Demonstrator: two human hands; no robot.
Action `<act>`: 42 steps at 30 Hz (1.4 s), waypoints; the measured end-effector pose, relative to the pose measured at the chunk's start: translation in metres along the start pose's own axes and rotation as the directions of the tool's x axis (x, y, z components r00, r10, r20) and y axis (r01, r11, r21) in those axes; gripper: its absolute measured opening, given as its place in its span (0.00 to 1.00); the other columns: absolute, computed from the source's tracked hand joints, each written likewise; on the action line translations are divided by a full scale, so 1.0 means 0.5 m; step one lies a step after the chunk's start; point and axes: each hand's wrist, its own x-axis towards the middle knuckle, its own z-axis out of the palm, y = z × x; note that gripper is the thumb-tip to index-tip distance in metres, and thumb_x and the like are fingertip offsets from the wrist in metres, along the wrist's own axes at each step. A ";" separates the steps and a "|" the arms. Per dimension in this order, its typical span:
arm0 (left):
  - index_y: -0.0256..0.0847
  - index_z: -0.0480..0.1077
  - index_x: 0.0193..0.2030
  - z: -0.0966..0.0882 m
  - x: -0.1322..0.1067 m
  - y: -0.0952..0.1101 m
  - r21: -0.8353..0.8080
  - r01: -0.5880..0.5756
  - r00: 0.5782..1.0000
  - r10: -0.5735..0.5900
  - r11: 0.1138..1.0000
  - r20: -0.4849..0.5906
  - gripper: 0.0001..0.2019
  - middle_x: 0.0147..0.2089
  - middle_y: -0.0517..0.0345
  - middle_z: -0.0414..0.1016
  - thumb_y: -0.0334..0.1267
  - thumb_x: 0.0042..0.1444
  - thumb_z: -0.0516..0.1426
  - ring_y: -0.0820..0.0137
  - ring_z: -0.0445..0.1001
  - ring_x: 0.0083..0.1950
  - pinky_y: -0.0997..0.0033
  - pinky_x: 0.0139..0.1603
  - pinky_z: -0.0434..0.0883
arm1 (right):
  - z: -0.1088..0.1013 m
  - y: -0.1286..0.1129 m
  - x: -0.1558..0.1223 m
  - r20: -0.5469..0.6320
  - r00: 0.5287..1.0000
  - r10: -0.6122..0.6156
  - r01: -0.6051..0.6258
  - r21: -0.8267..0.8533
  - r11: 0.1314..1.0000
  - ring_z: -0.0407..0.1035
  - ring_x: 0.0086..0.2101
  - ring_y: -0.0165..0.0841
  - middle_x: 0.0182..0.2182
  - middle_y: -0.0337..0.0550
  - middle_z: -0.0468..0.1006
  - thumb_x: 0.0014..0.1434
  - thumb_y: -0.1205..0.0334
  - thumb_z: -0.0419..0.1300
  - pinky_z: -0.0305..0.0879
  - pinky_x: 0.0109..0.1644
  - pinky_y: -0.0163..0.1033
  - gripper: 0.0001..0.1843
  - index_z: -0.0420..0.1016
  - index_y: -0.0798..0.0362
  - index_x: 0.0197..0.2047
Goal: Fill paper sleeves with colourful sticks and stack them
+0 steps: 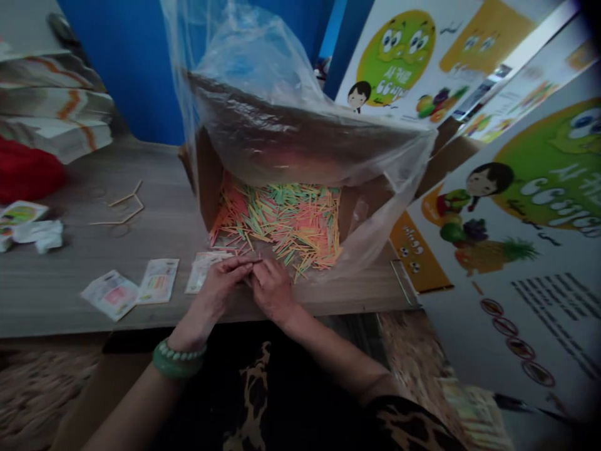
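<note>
My left hand and my right hand meet at the table's front part, fingertips pinched together. Something small and thin seems to lie between them, too blurred to name. Just beyond them a cardboard box lies open towards me, lined with a clear plastic bag. Many thin sticks in pink, green and yellow spill from it. Small printed packets lie partly behind my left hand. Two more printed sachets, a tilted one and an upright one, rest further left.
Rubber bands and pale sticks lie on the table. Further left are crumpled white paper, a red bag and stacked bundles. Large printed cartons stand at the right. A blue panel rises behind.
</note>
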 end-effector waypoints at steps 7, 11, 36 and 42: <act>0.39 0.71 0.23 0.030 0.020 -0.026 -0.137 0.037 0.985 -0.060 0.990 -0.165 0.16 0.21 0.65 0.69 0.46 0.38 0.70 0.76 0.64 0.23 0.76 0.25 0.62 | -0.152 0.212 -0.006 0.201 0.947 0.248 -0.179 -0.311 0.933 0.69 0.49 0.42 0.47 0.53 0.78 0.67 0.72 0.53 0.64 0.55 0.44 0.14 0.78 0.55 0.48; 0.41 0.69 0.26 0.047 0.013 -0.033 -0.139 0.120 0.988 -0.132 0.983 -0.080 0.14 0.22 0.65 0.70 0.44 0.40 0.68 0.74 0.67 0.24 0.75 0.26 0.65 | -0.197 0.282 -0.006 0.306 0.871 0.384 -0.123 -0.620 0.775 0.68 0.53 0.46 0.52 0.61 0.76 0.65 0.74 0.54 0.64 0.54 0.45 0.15 0.77 0.63 0.52; 0.40 0.72 0.31 0.006 0.001 -0.021 -0.133 0.209 0.977 -0.201 0.969 0.071 0.17 0.27 0.60 0.75 0.47 0.43 0.70 0.71 0.71 0.27 0.71 0.29 0.69 | -0.033 0.218 0.061 -0.006 0.977 0.211 -0.198 0.319 0.927 0.77 0.43 0.39 0.40 0.44 0.83 0.65 0.66 0.49 0.69 0.49 0.43 0.17 0.72 0.48 0.53; 0.40 0.69 0.26 -0.004 0.005 -0.034 0.020 0.090 0.996 -0.091 0.996 0.024 0.15 0.24 0.63 0.68 0.48 0.49 0.66 0.73 0.64 0.25 0.73 0.28 0.63 | 0.039 0.204 0.057 0.047 0.962 0.268 -0.233 0.654 0.720 0.76 0.38 0.38 0.34 0.40 0.82 0.61 0.57 0.56 0.69 0.47 0.42 0.08 0.74 0.48 0.40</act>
